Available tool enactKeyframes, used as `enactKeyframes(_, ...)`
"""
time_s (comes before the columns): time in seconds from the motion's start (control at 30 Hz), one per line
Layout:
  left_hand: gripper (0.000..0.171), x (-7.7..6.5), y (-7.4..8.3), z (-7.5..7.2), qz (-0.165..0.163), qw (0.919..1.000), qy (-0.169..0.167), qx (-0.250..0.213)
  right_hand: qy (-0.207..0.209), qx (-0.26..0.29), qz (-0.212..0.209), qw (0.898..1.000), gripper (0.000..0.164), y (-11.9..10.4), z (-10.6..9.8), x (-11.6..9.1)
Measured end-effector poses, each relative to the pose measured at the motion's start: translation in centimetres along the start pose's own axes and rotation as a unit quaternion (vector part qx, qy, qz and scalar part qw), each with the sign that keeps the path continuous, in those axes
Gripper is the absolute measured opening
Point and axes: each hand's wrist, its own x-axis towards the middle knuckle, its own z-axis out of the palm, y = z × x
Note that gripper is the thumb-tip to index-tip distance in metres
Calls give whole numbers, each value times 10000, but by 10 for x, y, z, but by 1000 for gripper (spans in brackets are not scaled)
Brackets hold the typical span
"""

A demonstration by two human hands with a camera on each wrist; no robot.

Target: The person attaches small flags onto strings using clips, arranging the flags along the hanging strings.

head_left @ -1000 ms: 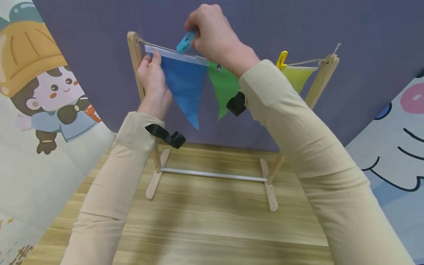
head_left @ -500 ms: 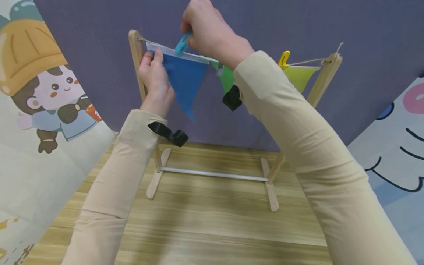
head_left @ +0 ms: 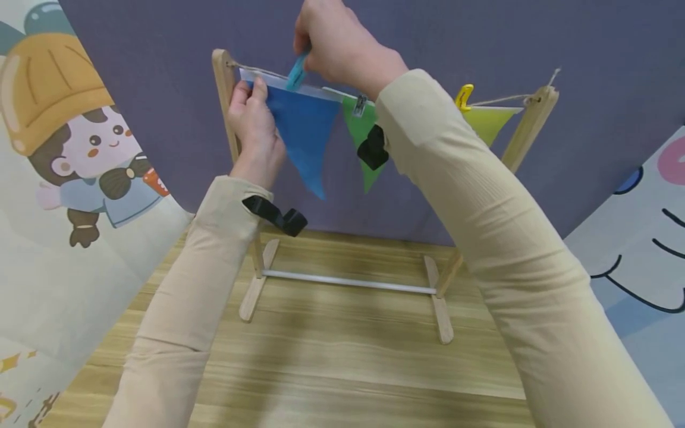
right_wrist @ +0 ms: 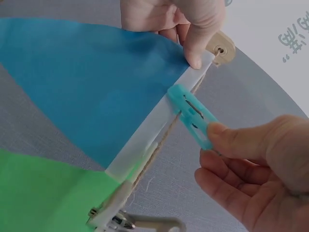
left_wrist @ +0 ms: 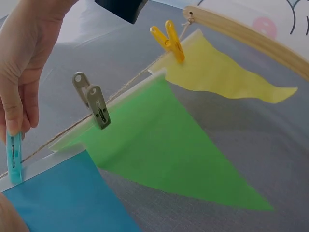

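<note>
A triangular blue pennant (head_left: 307,131) with a white top strip hangs along a thin string (right_wrist: 161,137). My left hand (head_left: 257,128) pinches its upper left corner, thumb on the white strip in the right wrist view. Above the pennant, my right hand (head_left: 345,47) holds a light-blue clothespin (right_wrist: 193,113) between thumb and fingers. The clothespin's tip overlaps the white strip and the string. Beside the blue pennant hangs a green pennant (left_wrist: 159,150) under a grey clip (left_wrist: 99,107). Farther right, a yellow clothespin (left_wrist: 175,44) sits on a yellow pennant (left_wrist: 212,72).
Wooden posts (head_left: 530,128) hold the string at both ends, and a white rod (head_left: 348,282) joins their feet on the wood-grain table (head_left: 321,368). A grey-purple backdrop (head_left: 481,41) stands behind. Cartoon-printed panels (head_left: 64,208) flank the table.
The light-blue clothespin has come down slightly, so its tip now lies over the white strip. My left hand keeps its hold on the blue pennant's corner, and the pennant has swayed a little.
</note>
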Motion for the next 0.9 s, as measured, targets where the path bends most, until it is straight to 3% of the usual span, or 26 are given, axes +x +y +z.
enactKeyframes(0.43, 8, -2, 0, 4, -38, 9990, -114, -439, -343, -128, -117, 9993, 30, -1, -1, 3)
enactKeyframes(0.63, 20, -3, -1, 1, -223, 9994, -188, -197, -184, 78, -269, 9994, 32, 3, 1, 3)
enactKeyframes(0.9, 28, -2, -4, -5, -475, 9988, -88, 54, -89, 308, -130, 9994, 36, 7, 5, -6)
